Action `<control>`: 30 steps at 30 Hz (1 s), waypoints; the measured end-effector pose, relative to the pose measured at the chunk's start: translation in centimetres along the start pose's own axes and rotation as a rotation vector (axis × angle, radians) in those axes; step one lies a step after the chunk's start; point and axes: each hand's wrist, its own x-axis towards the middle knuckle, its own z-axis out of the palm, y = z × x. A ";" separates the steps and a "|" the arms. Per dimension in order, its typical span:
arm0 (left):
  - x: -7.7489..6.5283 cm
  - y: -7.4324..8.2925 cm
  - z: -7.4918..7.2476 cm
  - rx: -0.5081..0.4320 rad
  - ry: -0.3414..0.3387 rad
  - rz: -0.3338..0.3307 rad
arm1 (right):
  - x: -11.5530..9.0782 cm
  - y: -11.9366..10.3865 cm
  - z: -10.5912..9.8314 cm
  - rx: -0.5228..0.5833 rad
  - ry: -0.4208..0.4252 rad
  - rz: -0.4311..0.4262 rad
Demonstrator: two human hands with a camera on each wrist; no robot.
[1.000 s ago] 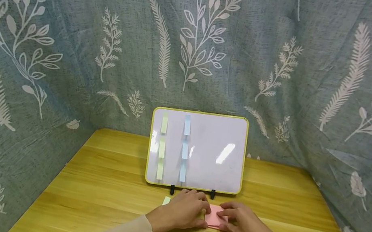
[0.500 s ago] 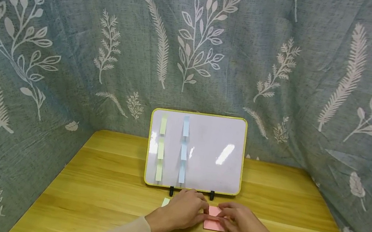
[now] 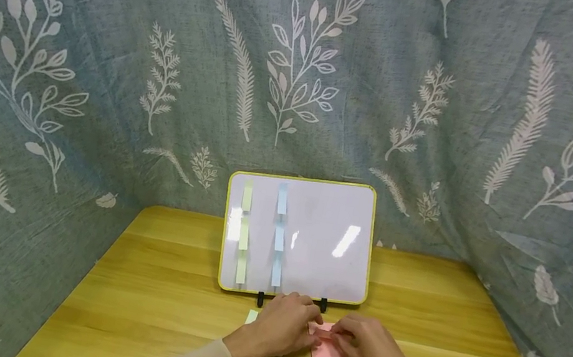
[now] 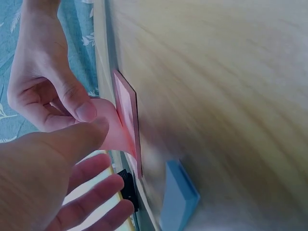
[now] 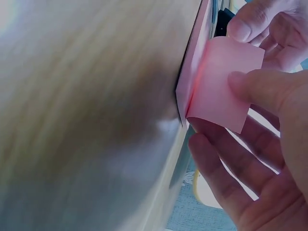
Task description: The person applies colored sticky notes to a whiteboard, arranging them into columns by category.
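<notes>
A pink sticky note (image 5: 224, 79) stands lifted off its pink pad (image 3: 329, 355), one edge still meeting the pad on the table. My right hand (image 3: 371, 349) pinches the note, its thumb pressed flat on the paper in the right wrist view. At the note's other side, my left hand (image 3: 284, 328) pinches it between thumb and fingers. In the left wrist view the two thumbs lie close together on the paper. Just beyond the hands stands a whiteboard (image 3: 322, 254) with a yellow frame. It bears a column of green strips (image 3: 244, 233) and one of blue strips (image 3: 279, 237).
Black feet (image 3: 260, 299) prop the whiteboard on the wooden table (image 3: 149, 282). A pale green paper (image 3: 252, 317) peeks out left of my left hand. The left wrist view shows a blue pad (image 4: 178, 199) near the pink one. A patterned curtain (image 3: 196, 75) hangs behind.
The pink note, lying flatter on the pad a second ago, has been lifted and bent up by both hands. The head view has tilted slightly upward, so the scene sits lower.
</notes>
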 end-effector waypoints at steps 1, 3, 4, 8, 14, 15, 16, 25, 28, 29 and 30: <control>0.0 0.1 0.0 0.007 -0.006 -0.003 | 0.0 0.0 0.0 0.011 -0.007 0.016; -0.1 0.2 0.1 0.016 -0.020 -0.016 | 0.0 0.0 0.1 0.020 -0.013 0.042; -0.1 0.3 0.1 0.017 -0.029 -0.023 | 0.1 0.0 0.1 0.020 -0.010 0.049; 0.0 0.6 0.3 0.017 -0.058 -0.048 | 0.1 0.0 0.1 0.021 0.012 0.064; 0.1 0.8 0.7 0.014 -0.080 -0.070 | 0.1 0.1 0.2 0.050 0.021 0.080; 0.1 0.9 0.8 0.013 -0.082 -0.071 | 0.0 0.1 0.2 0.051 0.025 0.080; 0.2 0.8 0.7 0.010 -0.083 -0.073 | 0.1 0.2 0.2 0.050 0.030 0.080; 0.5 0.7 0.5 -0.015 -0.111 -0.092 | 0.8 0.6 0.2 0.049 0.049 0.100; 0.5 0.6 0.5 -0.023 -0.118 -0.100 | 1.0 0.8 0.3 0.042 0.060 0.115; 0.5 0.6 0.5 -0.027 -0.119 -0.103 | 1.1 0.8 0.3 0.040 0.064 0.119; 0.5 0.6 0.6 -0.030 -0.119 -0.105 | 1.2 0.9 0.3 0.038 0.066 0.126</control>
